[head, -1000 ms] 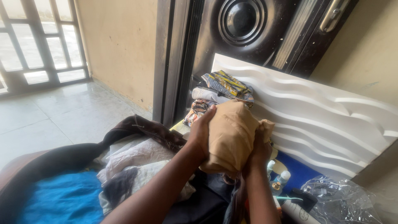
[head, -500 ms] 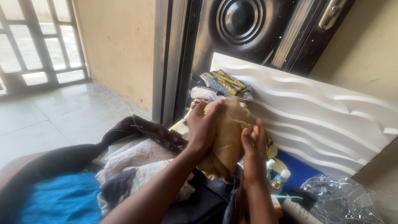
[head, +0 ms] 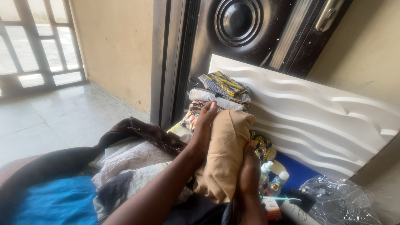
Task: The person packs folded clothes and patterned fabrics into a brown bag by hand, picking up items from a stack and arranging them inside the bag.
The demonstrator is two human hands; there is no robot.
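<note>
Left hand (head: 203,129) and right hand (head: 248,173) both closed around tan cloth bundle (head: 225,154), held upright between them, near stack of folded clothes (head: 218,93)

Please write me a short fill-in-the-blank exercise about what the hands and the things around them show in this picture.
1. Both hands, the left hand and the right hand, press a rolled cloth of ____ colour.
2. The stack of folded fabrics leans against a ____ wavy panel.
3. The crumpled plastic bag is ____, not coloured.

Missing words: tan; white; clear
</note>
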